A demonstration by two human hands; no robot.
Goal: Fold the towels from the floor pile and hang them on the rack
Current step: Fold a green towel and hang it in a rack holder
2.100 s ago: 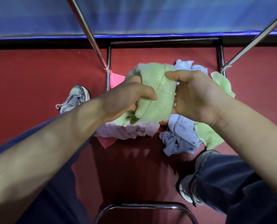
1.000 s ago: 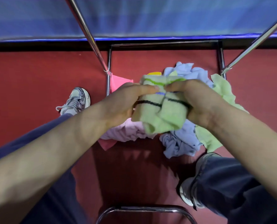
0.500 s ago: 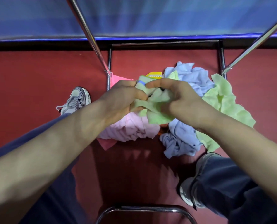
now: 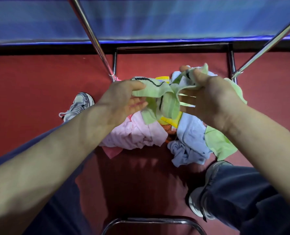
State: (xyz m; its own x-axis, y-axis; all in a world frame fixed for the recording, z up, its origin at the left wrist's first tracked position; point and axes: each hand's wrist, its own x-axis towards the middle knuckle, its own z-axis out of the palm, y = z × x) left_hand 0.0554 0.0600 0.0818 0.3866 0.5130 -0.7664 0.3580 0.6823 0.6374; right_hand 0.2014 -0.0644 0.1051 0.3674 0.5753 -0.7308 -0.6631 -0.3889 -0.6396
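Fingers (image 4: 136, 104) of my left hand (image 4: 120, 99) sit fairly straight under the light green towel (image 4: 166, 100), with the thumb clamping its black-striped edge from above. My right hand (image 4: 212, 99) pinches the far corner between thumb and forefinger, other fingers spread wide. So the towel hangs all crumpled between both hands, up off the red floor (image 4: 30, 99), right above the pile. Down there it's a pink towel (image 4: 137, 134) on the left, a blue towel (image 4: 188, 143) on the right and another green one (image 4: 220, 145) further right. The rack (image 4: 90, 31) poles slant up at far left and far right.
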